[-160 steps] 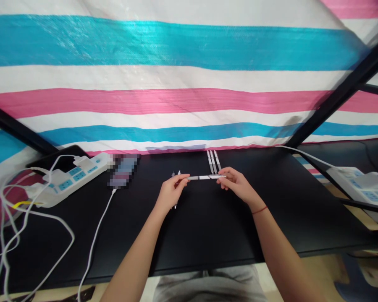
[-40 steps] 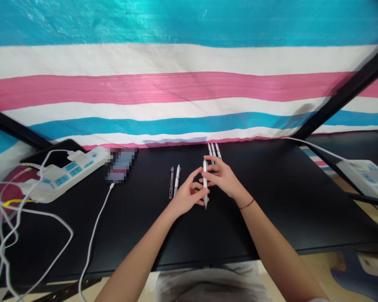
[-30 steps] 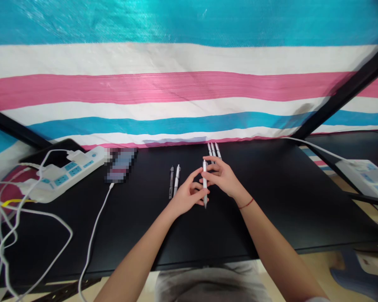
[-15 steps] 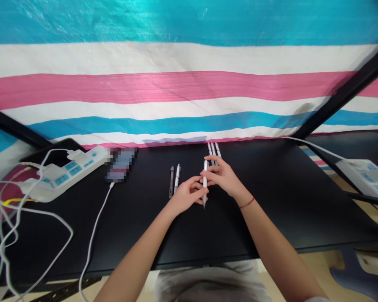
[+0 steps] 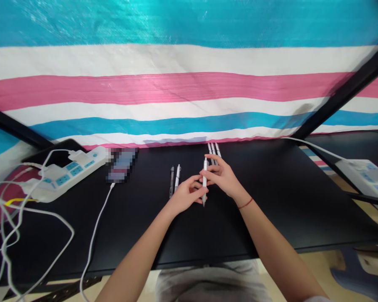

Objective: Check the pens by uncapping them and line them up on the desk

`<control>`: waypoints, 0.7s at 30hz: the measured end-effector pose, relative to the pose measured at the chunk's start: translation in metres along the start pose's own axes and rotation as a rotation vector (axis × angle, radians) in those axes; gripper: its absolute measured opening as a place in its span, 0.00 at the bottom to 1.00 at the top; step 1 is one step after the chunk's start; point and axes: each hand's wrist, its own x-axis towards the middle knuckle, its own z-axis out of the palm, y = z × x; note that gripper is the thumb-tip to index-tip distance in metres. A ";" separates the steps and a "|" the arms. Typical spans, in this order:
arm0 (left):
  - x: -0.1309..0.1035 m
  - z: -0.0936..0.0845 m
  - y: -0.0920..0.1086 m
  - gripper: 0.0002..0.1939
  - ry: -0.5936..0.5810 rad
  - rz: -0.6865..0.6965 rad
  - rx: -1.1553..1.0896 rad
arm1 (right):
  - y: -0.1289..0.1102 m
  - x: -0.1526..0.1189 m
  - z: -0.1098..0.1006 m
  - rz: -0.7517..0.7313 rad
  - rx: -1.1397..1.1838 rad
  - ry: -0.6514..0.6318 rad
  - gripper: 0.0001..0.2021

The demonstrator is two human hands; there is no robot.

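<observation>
Both hands hold one white pen (image 5: 204,180) upright in view, its grey tip pointing toward me. My left hand (image 5: 186,195) pinches the pen's lower part between thumb and fingers. Higher up on the barrel, my right hand (image 5: 222,176) grips it, with the index finger near the top end. Left of my left hand lie a dark pen (image 5: 171,182) and a white pen with a dark grip (image 5: 177,178), side by side. Behind my right hand three white pens (image 5: 213,150) lie in a row, their lower parts partly hidden by the fingers.
The black table (image 5: 129,230) carries a blurred phone (image 5: 122,165) on a white cable and a white power strip (image 5: 72,174) with tangled cords at left. Another power strip (image 5: 370,178) is at far right. A striped sheet (image 5: 176,88) hangs behind.
The held pen has tilted very slightly, its tip shifting a little up in view. Both hands keep the same grip, and the other pens stay where they were.
</observation>
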 end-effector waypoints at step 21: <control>0.001 0.000 -0.003 0.26 -0.006 0.025 0.014 | 0.002 -0.001 0.002 -0.045 -0.009 0.037 0.25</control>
